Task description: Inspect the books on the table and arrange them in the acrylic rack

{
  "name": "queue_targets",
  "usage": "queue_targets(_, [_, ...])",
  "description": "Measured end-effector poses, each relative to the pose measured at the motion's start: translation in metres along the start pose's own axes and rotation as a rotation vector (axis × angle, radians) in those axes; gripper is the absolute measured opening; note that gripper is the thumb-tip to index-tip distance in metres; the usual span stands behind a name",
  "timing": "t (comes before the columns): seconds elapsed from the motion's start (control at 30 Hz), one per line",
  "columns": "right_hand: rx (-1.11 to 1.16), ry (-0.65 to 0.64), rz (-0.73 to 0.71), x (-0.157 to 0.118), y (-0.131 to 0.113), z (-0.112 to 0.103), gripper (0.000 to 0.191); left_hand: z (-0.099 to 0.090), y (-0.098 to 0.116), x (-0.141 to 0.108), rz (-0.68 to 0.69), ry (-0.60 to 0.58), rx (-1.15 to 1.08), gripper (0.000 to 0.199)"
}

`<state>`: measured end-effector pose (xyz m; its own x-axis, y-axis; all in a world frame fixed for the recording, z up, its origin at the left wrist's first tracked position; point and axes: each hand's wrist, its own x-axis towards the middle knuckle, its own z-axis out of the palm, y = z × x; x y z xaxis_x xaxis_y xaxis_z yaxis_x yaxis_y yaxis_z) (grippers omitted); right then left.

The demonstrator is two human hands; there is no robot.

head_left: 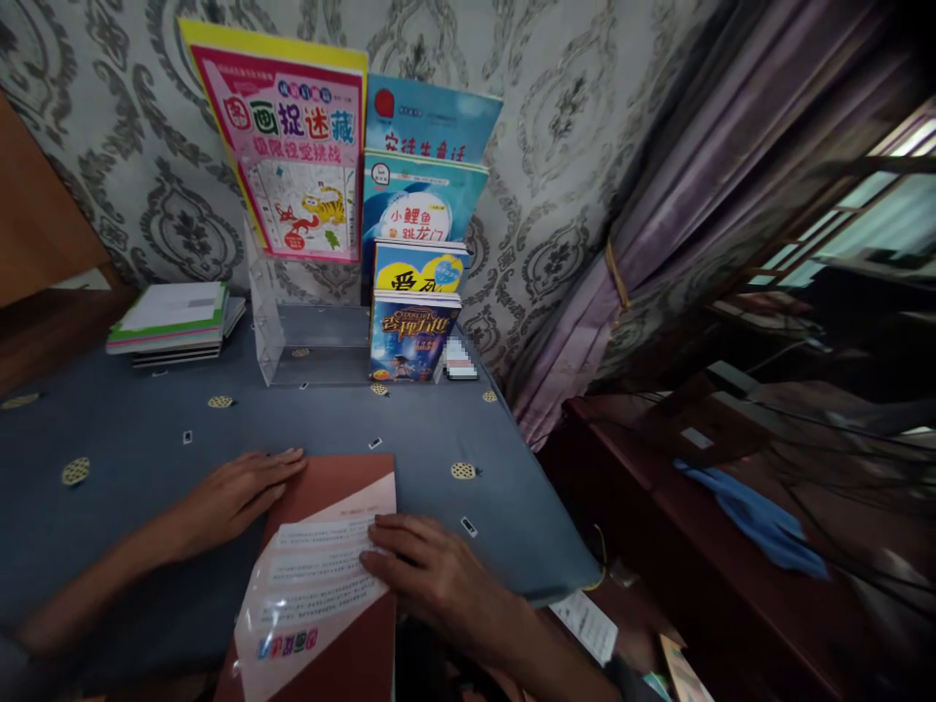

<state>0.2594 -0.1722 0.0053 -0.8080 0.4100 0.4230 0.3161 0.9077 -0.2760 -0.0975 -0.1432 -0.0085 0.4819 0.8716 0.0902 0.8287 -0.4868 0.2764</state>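
At the lower centre of the frame, running off the bottom border: a red-brown book, at the near edge of the patterned tablecloth, with a pale printed panel slanting across. Use the left hand, open and outstretched on the upper left edge of the book, as a steady anchor; press lightly, with flat fingers rather than tips. With the right hand, bent loosely at the right edge, fingertips touching the panel, guide rather than push. Cannot tell, with the thumb out of sight, whether gripping or merely resting. Watch the glare and curve near the lower left of the panel: probably slippery there, and perhaps easy to crease. Better to steady with even pressure than to pinch; best to support any overhang from beneath.
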Motion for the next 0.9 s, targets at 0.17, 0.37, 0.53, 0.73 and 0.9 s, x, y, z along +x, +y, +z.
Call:
queue_targets(0.17, [0.247, 0.253, 0.065, 0.024, 0.011, -0.019, 0.029, -0.019, -0.012, 0.002, 0.054, -0.098, -0.23, 0.047])
queue_targets(0.37, [0.416, 0.42, 0.466, 0.06, 0.025, -0.034, 0.025, -0.037, 0.003, 0.007, -0.137, -0.087, -0.452, 0.05])
queue_targets(0.53, [0.637, 0.511, 0.548, 0.091, 0.051, -0.036, 0.026, -0.04, 0.015, 0.017, -0.207, -0.103, -0.717, 0.052])
queue_targets(0.73, [0.71, 0.283, 0.735, 0.104, 0.097, -0.009, 0.027, -0.036, 0.015, 0.014, -0.428, -0.311, -0.883, 0.053])
queue_targets(0.9, [0.407, 0.198, 0.854, 0.1, 0.105, 0.014, 0.005, -0.033, 0.013, 0.016, -0.408, -0.356, -0.779, 0.055])
